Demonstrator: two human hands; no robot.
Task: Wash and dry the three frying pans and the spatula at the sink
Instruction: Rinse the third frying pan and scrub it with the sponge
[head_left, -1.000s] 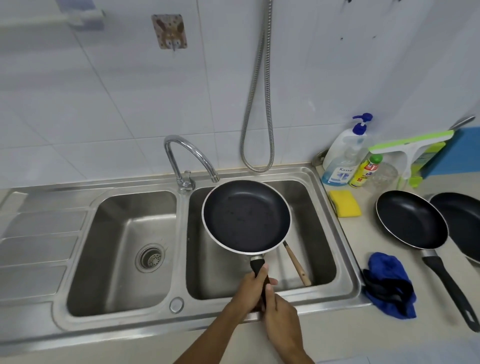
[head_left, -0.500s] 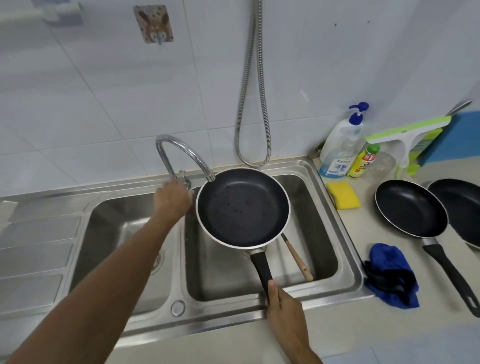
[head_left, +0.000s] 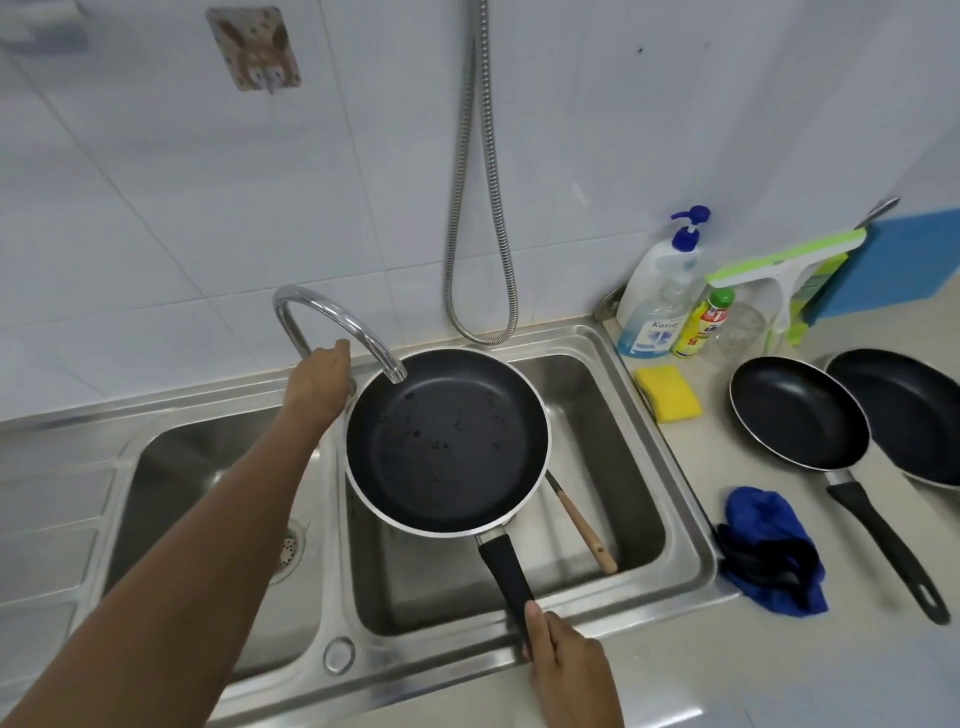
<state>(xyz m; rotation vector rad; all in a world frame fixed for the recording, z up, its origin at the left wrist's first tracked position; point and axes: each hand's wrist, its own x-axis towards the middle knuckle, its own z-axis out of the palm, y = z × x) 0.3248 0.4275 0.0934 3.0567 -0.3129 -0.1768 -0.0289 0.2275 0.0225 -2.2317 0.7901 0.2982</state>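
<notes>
To my right on the beige counter (head_left: 675, 654) lie a yellow sponge (head_left: 668, 393), a crumpled blue cloth (head_left: 769, 551) and two more black frying pans (head_left: 797, 415). The curved chrome tap (head_left: 337, 318) arches over the rim of the silver-edged black frying pan (head_left: 447, 441). Speckled inside, the pan is gripped at its handle by my right hand (head_left: 569, 670) above the right basin of the steel sink (head_left: 426, 675). The wooden-handled spatula (head_left: 582, 525) lies beneath. My left hand (head_left: 319, 387) is at the tap's foot; its fingers are hidden, so I cannot tell its grip.
</notes>
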